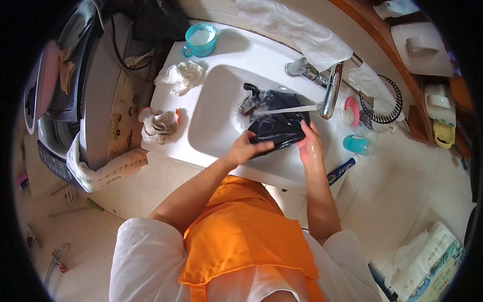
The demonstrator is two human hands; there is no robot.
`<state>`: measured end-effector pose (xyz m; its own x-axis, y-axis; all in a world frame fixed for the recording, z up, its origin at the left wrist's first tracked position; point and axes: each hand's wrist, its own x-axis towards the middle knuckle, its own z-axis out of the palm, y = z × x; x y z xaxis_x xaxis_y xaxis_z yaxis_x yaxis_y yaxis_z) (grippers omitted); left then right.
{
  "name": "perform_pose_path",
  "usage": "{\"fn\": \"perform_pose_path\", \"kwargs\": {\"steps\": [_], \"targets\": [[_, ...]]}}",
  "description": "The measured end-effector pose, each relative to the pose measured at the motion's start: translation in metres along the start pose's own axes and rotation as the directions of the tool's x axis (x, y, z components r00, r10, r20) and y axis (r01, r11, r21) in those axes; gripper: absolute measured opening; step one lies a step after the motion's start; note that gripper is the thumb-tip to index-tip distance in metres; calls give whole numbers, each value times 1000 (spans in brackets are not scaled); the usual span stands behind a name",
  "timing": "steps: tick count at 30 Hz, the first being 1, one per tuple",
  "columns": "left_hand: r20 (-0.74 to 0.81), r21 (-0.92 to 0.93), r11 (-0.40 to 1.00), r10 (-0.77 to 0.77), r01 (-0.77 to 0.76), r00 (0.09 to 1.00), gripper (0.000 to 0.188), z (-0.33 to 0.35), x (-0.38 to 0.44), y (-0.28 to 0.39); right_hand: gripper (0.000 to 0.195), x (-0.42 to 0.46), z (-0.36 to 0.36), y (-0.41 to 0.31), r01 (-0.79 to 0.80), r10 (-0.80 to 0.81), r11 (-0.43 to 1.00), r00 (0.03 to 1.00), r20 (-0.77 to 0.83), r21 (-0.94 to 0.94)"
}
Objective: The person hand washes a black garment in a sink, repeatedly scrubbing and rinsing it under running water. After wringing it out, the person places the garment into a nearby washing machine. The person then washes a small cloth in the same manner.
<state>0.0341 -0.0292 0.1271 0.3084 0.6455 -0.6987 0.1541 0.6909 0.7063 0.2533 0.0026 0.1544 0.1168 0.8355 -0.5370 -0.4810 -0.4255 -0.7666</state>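
Note:
A wet black cloth, perhaps a garment, is held over the white sink basin. My left hand grips its near left side, thumb on top. At its right edge, my right hand pinches the fabric; water glistens on the wrist. From the chrome faucet a stream of water runs left onto the cloth. White suds lie in the basin around the far left part of the cloth, which rests in the sink.
On the counter's left are a teal cup of white powder, a crumpled white cloth and a grey work glove. At right stand a teal bottle and a toothpaste tube. A washing machine adjoins the left side.

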Motion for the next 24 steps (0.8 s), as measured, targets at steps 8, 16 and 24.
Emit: {"fn": "perform_pose_path", "kwargs": {"steps": [8, 16, 24], "targets": [[128, -547, 835, 151, -57, 980, 65, 23, 49, 55, 30, -25, -30, 23, 9, -59, 875, 994, -87, -483], [200, 426, 720, 516, -548, 833, 61, 8, 8, 36, 88, -15, -34, 13, 345, -246, 74, 916, 318, -936], [158, 659, 595, 488, -460, 858, 60, -38, -24, 49, 83, 0, -19, 1, 476, 321, -257, 863, 390, -841]]}}
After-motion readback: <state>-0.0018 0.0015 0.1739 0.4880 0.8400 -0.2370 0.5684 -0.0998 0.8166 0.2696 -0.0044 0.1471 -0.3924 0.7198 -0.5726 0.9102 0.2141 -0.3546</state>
